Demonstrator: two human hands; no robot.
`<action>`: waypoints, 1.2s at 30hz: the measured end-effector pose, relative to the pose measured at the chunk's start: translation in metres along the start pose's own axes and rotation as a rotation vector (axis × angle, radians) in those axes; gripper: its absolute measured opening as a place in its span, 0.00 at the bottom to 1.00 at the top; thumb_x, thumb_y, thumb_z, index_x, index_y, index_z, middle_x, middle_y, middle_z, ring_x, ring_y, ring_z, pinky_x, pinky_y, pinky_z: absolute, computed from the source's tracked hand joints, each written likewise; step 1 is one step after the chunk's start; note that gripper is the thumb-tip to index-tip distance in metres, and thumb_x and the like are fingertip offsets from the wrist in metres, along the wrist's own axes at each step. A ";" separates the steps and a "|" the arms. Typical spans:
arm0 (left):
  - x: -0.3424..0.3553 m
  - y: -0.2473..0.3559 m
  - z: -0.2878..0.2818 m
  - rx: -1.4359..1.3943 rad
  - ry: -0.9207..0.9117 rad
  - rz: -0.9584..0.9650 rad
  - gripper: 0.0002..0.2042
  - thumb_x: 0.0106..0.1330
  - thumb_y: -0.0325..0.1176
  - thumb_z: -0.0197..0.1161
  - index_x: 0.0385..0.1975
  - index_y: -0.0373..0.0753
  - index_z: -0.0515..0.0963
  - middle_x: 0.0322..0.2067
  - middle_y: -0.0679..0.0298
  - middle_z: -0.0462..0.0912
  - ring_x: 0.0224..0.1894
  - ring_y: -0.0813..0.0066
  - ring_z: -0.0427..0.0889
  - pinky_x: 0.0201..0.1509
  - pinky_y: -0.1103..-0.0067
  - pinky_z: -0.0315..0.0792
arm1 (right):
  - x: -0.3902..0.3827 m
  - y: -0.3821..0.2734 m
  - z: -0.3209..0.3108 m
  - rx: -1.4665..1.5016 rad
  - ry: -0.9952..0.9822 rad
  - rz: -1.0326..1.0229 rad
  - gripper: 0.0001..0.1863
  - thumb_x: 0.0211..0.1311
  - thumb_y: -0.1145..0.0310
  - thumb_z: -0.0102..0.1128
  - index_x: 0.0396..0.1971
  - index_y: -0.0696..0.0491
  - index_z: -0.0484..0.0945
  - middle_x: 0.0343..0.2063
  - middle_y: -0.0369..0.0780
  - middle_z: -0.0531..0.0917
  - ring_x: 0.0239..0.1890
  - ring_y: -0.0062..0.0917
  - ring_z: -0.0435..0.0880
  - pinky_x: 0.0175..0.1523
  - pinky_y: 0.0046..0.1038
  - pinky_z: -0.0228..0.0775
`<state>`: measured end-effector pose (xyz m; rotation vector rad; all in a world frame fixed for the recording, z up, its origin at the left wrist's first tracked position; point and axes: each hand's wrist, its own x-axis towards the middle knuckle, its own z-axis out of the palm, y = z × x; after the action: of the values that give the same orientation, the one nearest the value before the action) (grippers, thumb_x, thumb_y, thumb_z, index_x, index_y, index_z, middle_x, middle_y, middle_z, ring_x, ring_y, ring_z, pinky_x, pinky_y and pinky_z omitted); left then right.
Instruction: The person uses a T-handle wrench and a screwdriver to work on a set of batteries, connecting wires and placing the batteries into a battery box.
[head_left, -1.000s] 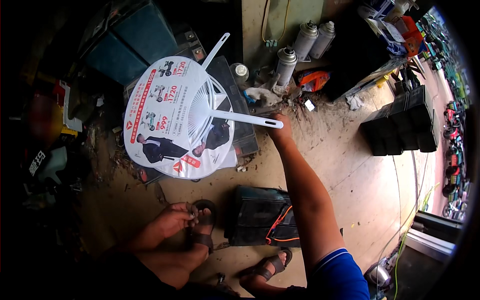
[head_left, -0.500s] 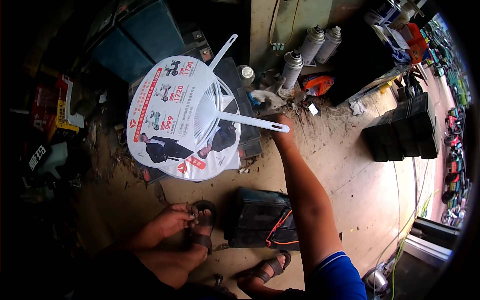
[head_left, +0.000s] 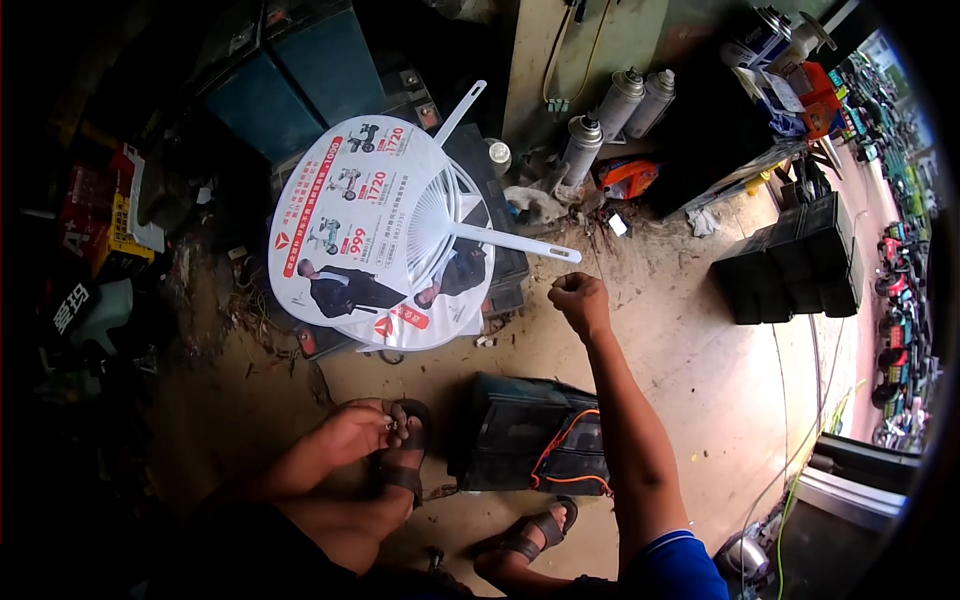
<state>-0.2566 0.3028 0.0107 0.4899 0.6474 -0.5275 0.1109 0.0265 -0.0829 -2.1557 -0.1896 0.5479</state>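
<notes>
Two bare hands, overlapping fans

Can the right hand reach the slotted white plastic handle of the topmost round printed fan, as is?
Likely yes: the bare, curled right hand shows just below the free end of the white handle, with nothing visible between them. True depth is hard to judge.

Overlapping hand fans lie on what appear to be batteries, mostly hidden. Behind them, to the right, stand spray cans; farther right sits a battery stack. Before the fans, a battery pack lies between the left sandal and the right forearm. The left hand is beside that sandal.
</notes>
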 end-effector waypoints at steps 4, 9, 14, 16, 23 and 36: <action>0.006 -0.008 0.003 -0.086 -0.003 -0.051 0.14 0.77 0.35 0.53 0.50 0.32 0.79 0.50 0.53 0.85 0.50 0.62 0.85 0.58 0.68 0.76 | -0.112 -0.098 -0.007 0.054 -0.172 -0.158 0.07 0.53 0.72 0.70 0.31 0.57 0.85 0.25 0.43 0.87 0.27 0.27 0.86 0.37 0.29 0.78; 0.018 -0.011 0.041 -0.184 -0.034 -0.146 0.19 0.79 0.43 0.53 0.54 0.32 0.79 0.50 0.55 0.86 0.52 0.62 0.85 0.60 0.64 0.76 | -0.210 -0.131 0.057 -0.153 -0.540 -0.777 0.14 0.55 0.71 0.69 0.42 0.51 0.84 0.37 0.44 0.84 0.41 0.44 0.84 0.47 0.41 0.80; -0.001 -0.031 0.005 -0.274 0.064 -0.112 0.14 0.79 0.39 0.55 0.52 0.35 0.80 0.46 0.61 0.87 0.48 0.67 0.85 0.56 0.65 0.79 | -0.253 -0.176 0.048 -0.263 -0.411 -0.892 0.13 0.55 0.68 0.69 0.41 0.52 0.83 0.38 0.40 0.84 0.42 0.38 0.84 0.49 0.37 0.79; -0.002 -0.039 -0.059 -0.290 0.136 -0.056 0.11 0.76 0.31 0.59 0.52 0.34 0.79 0.43 0.60 0.86 0.45 0.65 0.84 0.52 0.70 0.80 | -0.263 -0.174 0.021 -0.413 -0.454 -0.845 0.11 0.57 0.68 0.67 0.41 0.52 0.83 0.37 0.40 0.83 0.43 0.39 0.84 0.49 0.38 0.79; -0.018 0.060 -0.182 -0.282 0.773 0.397 0.09 0.71 0.21 0.59 0.49 0.31 0.75 0.43 0.55 0.81 0.40 0.60 0.85 0.45 0.67 0.85 | -0.335 -0.119 -0.104 -0.738 -0.668 -0.687 0.11 0.57 0.65 0.71 0.39 0.51 0.83 0.36 0.42 0.86 0.40 0.42 0.87 0.41 0.41 0.82; -0.141 0.214 -0.044 0.647 0.948 0.540 0.34 0.77 0.46 0.64 0.78 0.41 0.61 0.78 0.50 0.58 0.79 0.45 0.57 0.79 0.46 0.63 | -0.482 -0.153 -0.232 -0.781 -0.194 -0.370 0.16 0.55 0.66 0.75 0.43 0.53 0.87 0.37 0.47 0.87 0.42 0.44 0.87 0.49 0.40 0.82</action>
<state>-0.2441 0.5331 0.1305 1.5228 1.1901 0.0683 -0.2051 -0.2069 0.3110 -2.7045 -1.0301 0.5125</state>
